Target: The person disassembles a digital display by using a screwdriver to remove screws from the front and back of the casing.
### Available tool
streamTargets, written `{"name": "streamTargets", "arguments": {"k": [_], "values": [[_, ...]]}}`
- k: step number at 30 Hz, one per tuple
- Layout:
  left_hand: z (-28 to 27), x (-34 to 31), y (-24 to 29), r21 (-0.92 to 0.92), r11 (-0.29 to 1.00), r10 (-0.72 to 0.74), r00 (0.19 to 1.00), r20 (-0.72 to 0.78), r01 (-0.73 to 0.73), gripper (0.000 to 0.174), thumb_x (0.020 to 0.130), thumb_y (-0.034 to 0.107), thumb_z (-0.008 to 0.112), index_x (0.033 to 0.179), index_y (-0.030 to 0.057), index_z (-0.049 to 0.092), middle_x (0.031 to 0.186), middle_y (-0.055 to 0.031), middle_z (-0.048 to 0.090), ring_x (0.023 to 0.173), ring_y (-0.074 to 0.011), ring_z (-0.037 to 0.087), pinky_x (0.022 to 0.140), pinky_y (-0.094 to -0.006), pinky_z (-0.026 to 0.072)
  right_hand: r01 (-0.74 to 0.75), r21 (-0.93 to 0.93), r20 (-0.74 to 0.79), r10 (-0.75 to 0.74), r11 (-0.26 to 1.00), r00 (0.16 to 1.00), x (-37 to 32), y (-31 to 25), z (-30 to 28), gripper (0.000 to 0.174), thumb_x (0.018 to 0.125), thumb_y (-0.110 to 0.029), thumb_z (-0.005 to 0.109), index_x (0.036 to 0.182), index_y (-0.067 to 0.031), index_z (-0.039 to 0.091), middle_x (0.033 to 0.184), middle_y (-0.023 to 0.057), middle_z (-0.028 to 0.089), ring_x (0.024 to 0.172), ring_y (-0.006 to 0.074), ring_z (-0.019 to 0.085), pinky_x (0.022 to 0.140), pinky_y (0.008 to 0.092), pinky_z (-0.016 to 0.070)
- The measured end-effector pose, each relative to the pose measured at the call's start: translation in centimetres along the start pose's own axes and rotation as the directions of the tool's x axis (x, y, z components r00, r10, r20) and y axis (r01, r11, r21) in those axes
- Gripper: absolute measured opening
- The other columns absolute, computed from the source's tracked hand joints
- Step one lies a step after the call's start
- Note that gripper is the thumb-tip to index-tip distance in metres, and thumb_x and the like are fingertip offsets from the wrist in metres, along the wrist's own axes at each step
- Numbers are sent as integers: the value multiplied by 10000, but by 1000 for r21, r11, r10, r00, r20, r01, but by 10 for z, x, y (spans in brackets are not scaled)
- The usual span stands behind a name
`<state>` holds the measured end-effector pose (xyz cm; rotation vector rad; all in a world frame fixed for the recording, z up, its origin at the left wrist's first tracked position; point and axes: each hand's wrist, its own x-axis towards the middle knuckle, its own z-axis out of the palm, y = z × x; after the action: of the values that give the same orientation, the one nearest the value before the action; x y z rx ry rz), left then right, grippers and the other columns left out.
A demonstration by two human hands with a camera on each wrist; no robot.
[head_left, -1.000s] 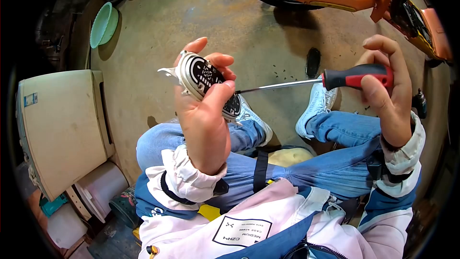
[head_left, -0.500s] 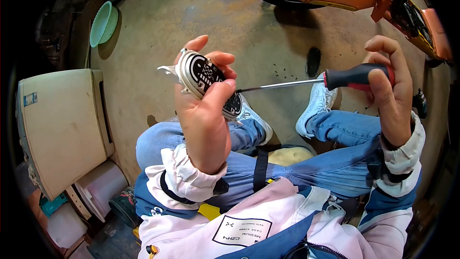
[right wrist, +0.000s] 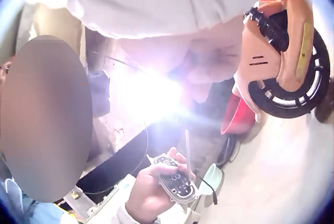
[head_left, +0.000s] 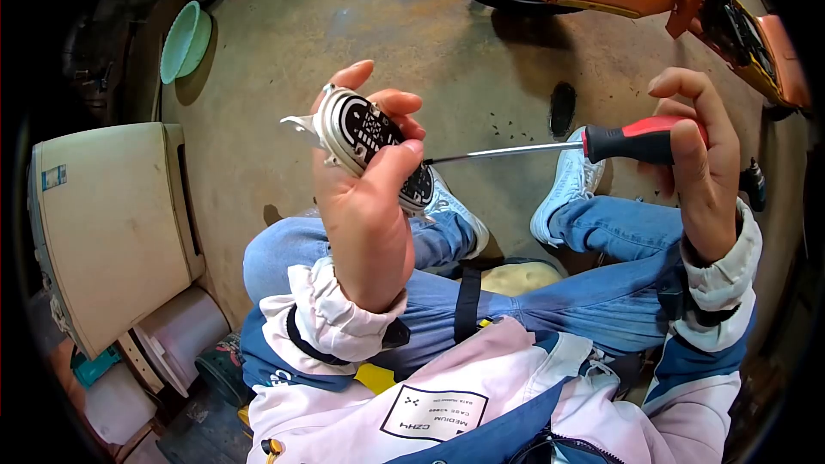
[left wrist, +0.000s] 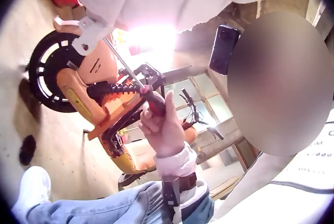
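Note:
My left hand (head_left: pixel 365 215) grips an oval part with a silver rim and a black patterned face (head_left: pixel 368 131), the thumb lying across its face. In my right hand (head_left: pixel 709 163), a screwdriver with a red and black handle (head_left: pixel 640 139) lies between thumb and fingers. Its shaft runs level to the left, and the tip meets the lower edge of the oval part beside my left thumb. The right wrist view shows the left hand (right wrist: pixel 148 190) around the oval part (right wrist: pixel 175 179); glare hides much of the right hand there.
An orange motorbike (head_left: pixel 593 0) stands at the top right. A green basin (head_left: pixel 186 43) is on the floor at the upper left, above a beige cabinet (head_left: pixel 116 223). Between the shoes and motorbike, small dark bits and a black oval object (head_left: pixel 562 112) lie on the floor.
The screwdriver handle has turned about its length, its red and black areas shifting, while the right fingers have moved slightly. The left hand and the oval part have barely moved.

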<state>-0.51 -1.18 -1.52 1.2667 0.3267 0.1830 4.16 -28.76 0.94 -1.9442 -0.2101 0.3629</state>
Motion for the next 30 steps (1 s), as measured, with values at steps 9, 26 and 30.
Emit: {"name": "streamTargets", "arguments": {"k": [9,26,30], "values": [[-1,2,-2,9,1000,6,1000,-18,-6,577,817,-100,541,1373,27,454,1067,-102,637,906,-147,569,857,-279,463,120,89,8,-122,989,993,3,-5,6,560,899,-321,621,1332,-31,416,1056,87,594,933,117,574,780,243,456],[0,1,-2,-1,1000,-6,1000,-13,6,577,817,-106,537,1372,23,452,1074,-106,637,911,-149,568,856,-282,466,68,-81,-23,-70,994,997,-1,-1,0,506,970,-497,594,1222,-69,505,880,14,625,696,56,596,597,144,412],[-1,2,-2,-4,1000,1,1000,5,-1,578,817,-104,537,1374,24,450,1076,-106,636,914,-150,568,862,-282,462,-33,34,24,32,999,999,1,-1,1,522,958,-471,619,1248,-56,490,921,30,625,751,68,600,645,164,438]]}}
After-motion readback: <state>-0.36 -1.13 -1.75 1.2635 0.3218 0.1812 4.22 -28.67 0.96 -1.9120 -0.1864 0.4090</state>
